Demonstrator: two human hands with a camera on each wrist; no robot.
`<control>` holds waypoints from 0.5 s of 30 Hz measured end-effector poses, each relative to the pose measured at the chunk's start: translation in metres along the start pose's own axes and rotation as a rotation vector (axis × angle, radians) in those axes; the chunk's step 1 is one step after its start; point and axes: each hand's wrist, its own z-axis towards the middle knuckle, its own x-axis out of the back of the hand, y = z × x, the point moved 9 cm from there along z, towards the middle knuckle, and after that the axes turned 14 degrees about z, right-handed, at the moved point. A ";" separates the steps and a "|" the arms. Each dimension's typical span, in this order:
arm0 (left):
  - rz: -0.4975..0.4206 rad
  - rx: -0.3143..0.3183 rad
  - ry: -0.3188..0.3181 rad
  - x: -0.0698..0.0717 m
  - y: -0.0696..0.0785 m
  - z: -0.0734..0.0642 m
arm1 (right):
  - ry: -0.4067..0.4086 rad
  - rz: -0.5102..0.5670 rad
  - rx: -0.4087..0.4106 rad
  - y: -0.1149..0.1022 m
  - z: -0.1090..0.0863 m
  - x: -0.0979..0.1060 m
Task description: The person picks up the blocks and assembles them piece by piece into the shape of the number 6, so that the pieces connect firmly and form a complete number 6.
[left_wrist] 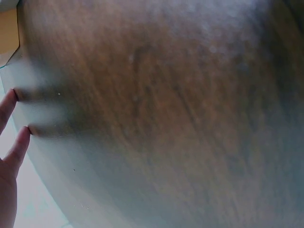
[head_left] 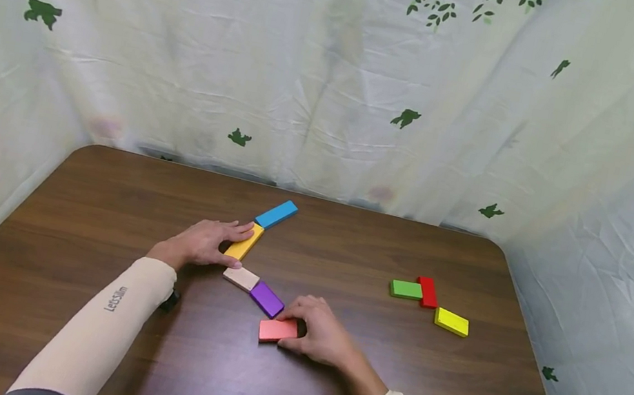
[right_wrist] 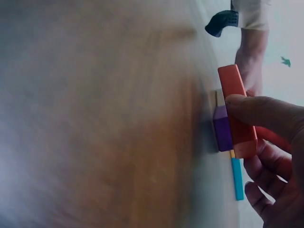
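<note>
My right hand (head_left: 319, 332) pinches a coral-red block (head_left: 273, 331) between thumb and fingers. In the right wrist view the thumb presses on the face of that block (right_wrist: 236, 114). Just beyond it lies a purple block (head_left: 267, 299), its end meeting a cream block (head_left: 241, 278). My left hand (head_left: 205, 243) rests with outstretched fingers over an orange-yellow block (head_left: 244, 243), the thumb near its lower end. A blue block (head_left: 277, 214) continues from the upper end. The left wrist view catches two straight fingertips and part of the orange-yellow block (left_wrist: 8, 31).
Off to the right, a green block (head_left: 406, 290), a red block (head_left: 428, 292) and a yellow block (head_left: 451, 322) lie close together. All rest on a brown wooden table (head_left: 135, 195). Pale curtains (head_left: 323, 87) with green patterns surround the far and side edges.
</note>
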 end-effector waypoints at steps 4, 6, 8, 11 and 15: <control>0.003 -0.016 0.018 0.001 0.002 0.000 | 0.033 0.000 -0.007 0.001 -0.003 -0.004; 0.005 -0.019 0.018 0.001 0.002 0.000 | 0.047 -0.002 -0.006 0.001 -0.004 -0.005; 0.009 -0.021 0.018 0.001 0.003 -0.001 | 0.055 -0.003 -0.011 0.002 -0.005 -0.006; 0.007 -0.014 0.014 0.001 0.002 -0.001 | 0.049 -0.014 -0.016 0.002 -0.005 -0.009; 0.001 -0.009 0.012 0.001 0.001 -0.001 | 0.031 -0.032 0.004 -0.003 -0.002 -0.012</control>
